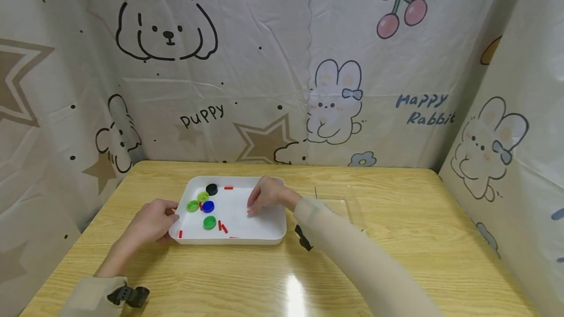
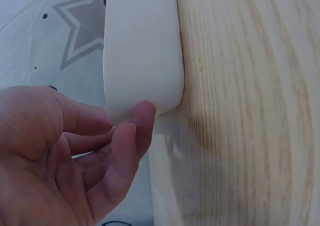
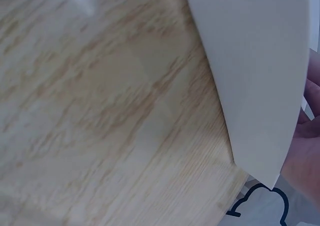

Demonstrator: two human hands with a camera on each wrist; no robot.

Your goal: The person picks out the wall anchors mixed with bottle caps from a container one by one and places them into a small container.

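Observation:
A white tray (image 1: 264, 229) lies on the table, its outer wall also showing in the left wrist view (image 2: 142, 50). At its left end, my left hand (image 1: 152, 220) grips the rim near the corner, fingers curled against the wall. Over the tray's right half, my right hand (image 1: 266, 194) points down with its fingertips together; a small red strip seems pinched there, mostly hidden. In the tray's left half lie a black cap (image 1: 212, 189), a blue cap (image 1: 208, 206), a green cap (image 1: 209, 222) and two yellow-green caps (image 1: 192, 206). Several red strips (image 1: 224, 228) lie scattered around them.
A clear plastic box or lid (image 1: 343, 204) sits right of the tray, partly behind the right forearm. The wooden table (image 1: 396, 219) is enclosed by a printed curtain (image 1: 260, 87) at the back and sides.

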